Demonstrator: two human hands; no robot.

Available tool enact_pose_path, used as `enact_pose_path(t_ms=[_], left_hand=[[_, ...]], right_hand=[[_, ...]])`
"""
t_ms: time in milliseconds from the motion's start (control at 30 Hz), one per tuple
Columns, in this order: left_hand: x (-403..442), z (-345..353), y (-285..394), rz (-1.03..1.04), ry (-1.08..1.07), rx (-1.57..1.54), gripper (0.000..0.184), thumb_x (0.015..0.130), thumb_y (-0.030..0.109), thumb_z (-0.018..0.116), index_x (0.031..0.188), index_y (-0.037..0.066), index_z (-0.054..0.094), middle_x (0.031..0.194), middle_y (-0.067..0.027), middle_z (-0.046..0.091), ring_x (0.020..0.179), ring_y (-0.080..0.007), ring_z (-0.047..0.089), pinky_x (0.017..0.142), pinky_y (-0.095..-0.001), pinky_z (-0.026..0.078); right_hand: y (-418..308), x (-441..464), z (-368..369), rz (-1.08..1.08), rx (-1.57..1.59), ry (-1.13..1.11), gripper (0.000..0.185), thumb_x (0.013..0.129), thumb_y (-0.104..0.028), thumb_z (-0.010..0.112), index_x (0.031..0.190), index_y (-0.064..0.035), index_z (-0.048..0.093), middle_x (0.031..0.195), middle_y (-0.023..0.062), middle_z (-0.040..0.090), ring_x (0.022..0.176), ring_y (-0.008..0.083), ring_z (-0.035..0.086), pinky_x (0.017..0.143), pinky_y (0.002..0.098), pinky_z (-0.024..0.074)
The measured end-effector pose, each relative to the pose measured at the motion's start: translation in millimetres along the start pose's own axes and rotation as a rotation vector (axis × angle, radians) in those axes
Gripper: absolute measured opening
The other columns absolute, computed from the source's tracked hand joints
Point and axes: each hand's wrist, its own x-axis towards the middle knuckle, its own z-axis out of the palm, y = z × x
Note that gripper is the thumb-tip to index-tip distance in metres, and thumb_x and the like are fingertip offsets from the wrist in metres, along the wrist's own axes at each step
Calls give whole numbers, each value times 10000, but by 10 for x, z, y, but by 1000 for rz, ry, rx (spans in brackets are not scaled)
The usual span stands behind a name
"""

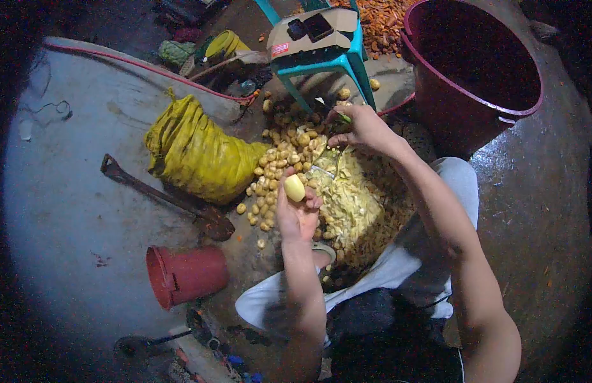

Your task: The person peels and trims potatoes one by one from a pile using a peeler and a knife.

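A peeled, pale yellow potato (pixel 294 188) rests in my left hand (pixel 300 216), whose fingers curl around it palm up. Higher and to the right, my right hand (pixel 366 133) is closed on what looks like a small green-handled knife (pixel 344 117), its pale tip pointing up and left. Fingers cover much of the handle. Below both hands lies a heap of yellowish peelings (pixel 353 204). Many unpeeled-looking potatoes (pixel 284 155) are spread over the floor to the left of the peelings, close to my left hand.
A full yellow sack (pixel 200 150) lies left of the potatoes, with a shovel (pixel 162 195) and a red bucket (pixel 187 274) nearby. A teal stool (pixel 324 64) bears a cardboard box (pixel 302 41). At right stands a big maroon tub (pixel 449 96); orange scraps (pixel 379 29) lie behind.
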Motion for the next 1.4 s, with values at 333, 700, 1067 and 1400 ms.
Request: enact_pose_path(t_ms=[333,700,1067,1400], left_hand=[[-31,10,16,180,-22,107,360,990,278,484,1285,74,449,1038,-186,593,719,-201,551,648,-307,471],[-27,-140,20,269,-258,316,600,807,20,707,1325,-26,409,1082,-103,563,858,-173,586,722,-255,494],[-75,-206,-25,218,-413,244,575,739,20,733,1233,-53,448,1140,-133,559,1033,-218,588,877,-315,505],[-40,-194,-127,164,-415,-104,593,742,184,801,1218,17,490,1134,-104,564,842,-182,561,724,-287,461]], right_hand=[[45,-26,24,38,-46,-11,602,644,-389,843,1071,-27,624,932,216,667,918,411,627,832,462,496],[-133,-8,47,25,285,-32,398,730,-259,826,991,-23,641,920,71,664,896,161,606,818,320,469],[-392,-86,-23,-76,296,-77,473,684,-364,832,1007,-62,666,973,136,693,949,257,662,851,365,493],[-65,-24,-13,25,250,85,451,690,-363,831,981,-64,659,929,110,690,936,237,647,857,359,477]])
